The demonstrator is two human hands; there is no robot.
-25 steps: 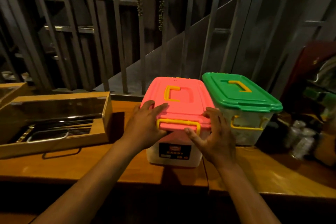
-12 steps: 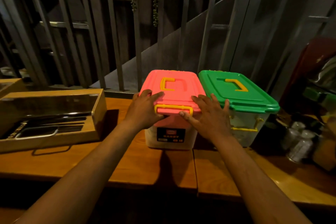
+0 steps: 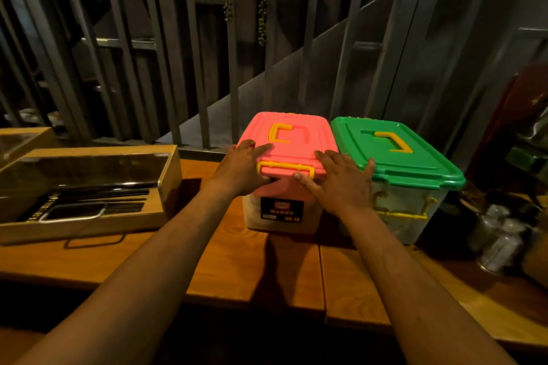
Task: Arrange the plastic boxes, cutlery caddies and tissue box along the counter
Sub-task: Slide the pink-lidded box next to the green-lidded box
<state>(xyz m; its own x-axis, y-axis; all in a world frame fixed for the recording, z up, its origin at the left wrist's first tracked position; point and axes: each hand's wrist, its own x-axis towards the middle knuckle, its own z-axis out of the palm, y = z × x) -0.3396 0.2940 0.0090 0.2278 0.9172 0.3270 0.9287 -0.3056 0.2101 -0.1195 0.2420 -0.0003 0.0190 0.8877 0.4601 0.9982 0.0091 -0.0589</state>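
A clear plastic box with a pink lid (image 3: 292, 139) and yellow handles stands on the wooden counter (image 3: 255, 270), against the back rail. Touching its right side is a matching box with a green lid (image 3: 394, 154). My left hand (image 3: 241, 167) lies on the pink lid's front left corner, fingers spread. My right hand (image 3: 341, 179) rests flat over the front right corner, reaching onto the green lid's edge. A wooden cutlery caddy (image 3: 86, 187) with a dark glass lid holds dark cutlery at the left. No tissue box shows.
A second wooden caddy (image 3: 20, 139) peeks in at the far left behind the first. Glass shakers (image 3: 498, 240) stand at the right on the counter, beside dark cluttered items. Metal bars and a stair rail (image 3: 184, 68) rise right behind the counter.
The pink-lidded box has slid away from me to the counter's back, level beside the green-lidded box. My right hand moved from its front latch up onto the lid corner.
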